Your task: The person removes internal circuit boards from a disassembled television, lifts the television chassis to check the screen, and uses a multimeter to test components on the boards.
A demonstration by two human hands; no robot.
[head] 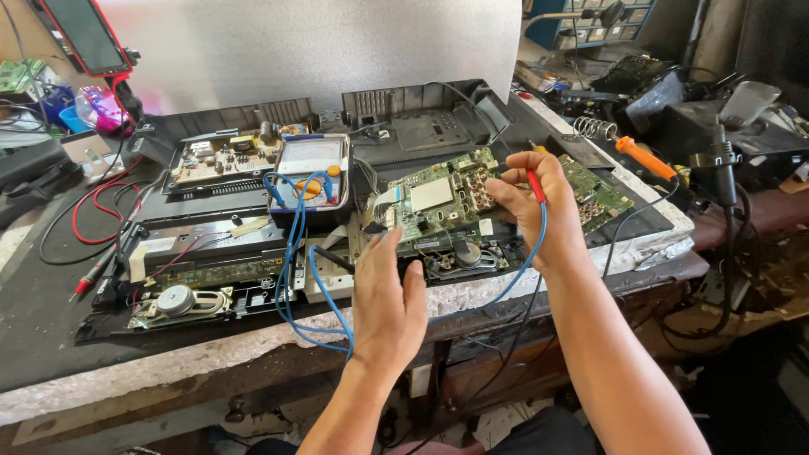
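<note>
A green circuit board [438, 202] lies tilted on an opened black chassis [404, 126] in the head view. My right hand [535, 206] pinches a red test probe [534, 185] with a blue lead, its tip down at the board's connector area. My left hand [388, 295] is nearer me, fingers curled around a black probe [333, 257] that points left over the chassis edge. A multimeter [310, 173] with blue cables coiled over it stands left of the board.
A beige power board [221, 156] and a round speaker [175, 299] sit at the left. A second red probe [93, 274] with red wire lies on the dark bench. An orange-handled soldering iron [645, 156] and cluttered gear fill the right. The worn bench edge [168, 371] runs in front.
</note>
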